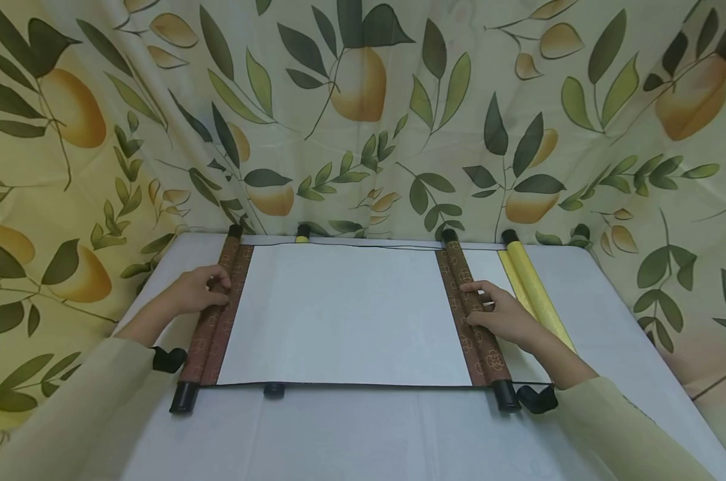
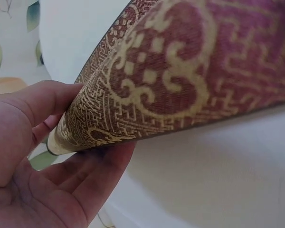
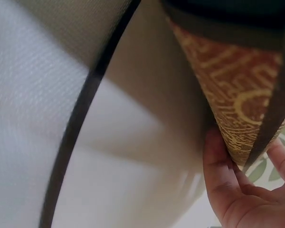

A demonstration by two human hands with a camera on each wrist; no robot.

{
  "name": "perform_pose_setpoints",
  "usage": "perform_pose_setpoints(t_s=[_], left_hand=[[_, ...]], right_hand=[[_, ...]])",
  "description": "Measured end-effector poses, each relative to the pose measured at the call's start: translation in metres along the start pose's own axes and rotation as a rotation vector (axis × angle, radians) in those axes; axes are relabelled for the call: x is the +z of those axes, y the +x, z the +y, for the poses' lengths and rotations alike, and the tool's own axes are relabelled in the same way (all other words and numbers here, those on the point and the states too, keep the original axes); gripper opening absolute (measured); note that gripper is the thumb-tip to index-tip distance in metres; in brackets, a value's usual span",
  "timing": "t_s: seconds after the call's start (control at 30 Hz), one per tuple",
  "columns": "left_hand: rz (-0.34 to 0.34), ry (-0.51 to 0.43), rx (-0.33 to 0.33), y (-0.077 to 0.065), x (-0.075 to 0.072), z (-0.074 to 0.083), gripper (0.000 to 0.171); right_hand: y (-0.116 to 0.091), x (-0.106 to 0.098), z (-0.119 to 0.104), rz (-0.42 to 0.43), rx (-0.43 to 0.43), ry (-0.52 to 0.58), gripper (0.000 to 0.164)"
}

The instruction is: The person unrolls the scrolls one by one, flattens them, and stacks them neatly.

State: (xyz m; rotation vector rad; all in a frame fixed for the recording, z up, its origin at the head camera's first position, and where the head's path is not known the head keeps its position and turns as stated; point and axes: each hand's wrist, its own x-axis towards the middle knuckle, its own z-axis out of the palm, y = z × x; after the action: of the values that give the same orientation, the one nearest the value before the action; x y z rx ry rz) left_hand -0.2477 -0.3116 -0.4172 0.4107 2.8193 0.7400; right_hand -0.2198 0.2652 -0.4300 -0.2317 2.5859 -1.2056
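Note:
A scroll with maroon patterned brocade ends lies spread out, its white paper blank between two rollers with black end knobs. My left hand grips the left roller, thumb on one side and fingers on the other. Close up in the left wrist view, the brocade shows gold scrollwork between thumb and fingers. Around the right roller curl the thumb and fingers of my right hand. The right wrist view shows those fingers against the patterned roller.
Under the maroon scroll lies a second one, with a yellow roller showing at right and a black knob poking out in front. Both lie on a white-covered table. A leaf-and-fruit print curtain hangs behind.

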Motion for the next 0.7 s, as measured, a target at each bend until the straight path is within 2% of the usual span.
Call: perform_pose_setpoints(t_s=[0.1, 0.43, 0.63, 0.7], left_hand=[[-0.011, 0.002, -0.002, -0.002, 0.003, -0.001, 0.018], [0.011, 0.015, 0.027, -0.012, 0.012, -0.009, 0.017], [0.044, 0.007, 0.036, -0.013, 0.016, -0.009, 0.015], [0.055, 0.002, 0.036, -0.013, 0.017, -0.008, 0.015]], right_hand=[[0.0, 0.002, 0.0, -0.002, 0.004, -0.01, 0.05], [0.007, 0.013, -0.003, 0.024, 0.03, -0.194, 0.051], [0.006, 0.016, -0.004, 0.062, -0.057, -0.284, 0.05], [0.005, 0.016, -0.004, 0.073, -0.055, -0.298, 0.05]])
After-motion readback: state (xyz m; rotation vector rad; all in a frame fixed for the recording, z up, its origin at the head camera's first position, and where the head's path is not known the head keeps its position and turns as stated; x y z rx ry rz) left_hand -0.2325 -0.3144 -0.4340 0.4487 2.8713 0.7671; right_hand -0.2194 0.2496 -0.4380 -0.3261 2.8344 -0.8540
